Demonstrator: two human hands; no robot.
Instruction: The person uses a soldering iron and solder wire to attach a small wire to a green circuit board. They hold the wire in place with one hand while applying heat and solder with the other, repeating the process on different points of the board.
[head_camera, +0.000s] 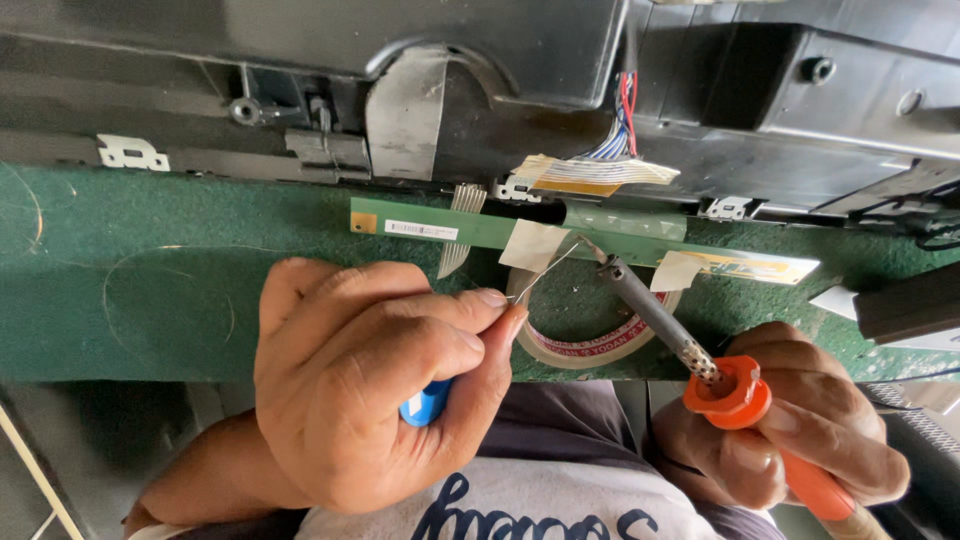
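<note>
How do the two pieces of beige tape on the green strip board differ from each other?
The left tape piece is squarish and lies near the iron's tip; the right tape piece is narrower, tilted, and lies beside the iron's barrel. The solder wire crosses only the left piece. Both stick on the green strip board.

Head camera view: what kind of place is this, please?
Probably an electronics repair bench. The right hand holds a soldering iron to a narrow green circuit board, the left hand feeds solder wire, beside an opened black casing.
</note>
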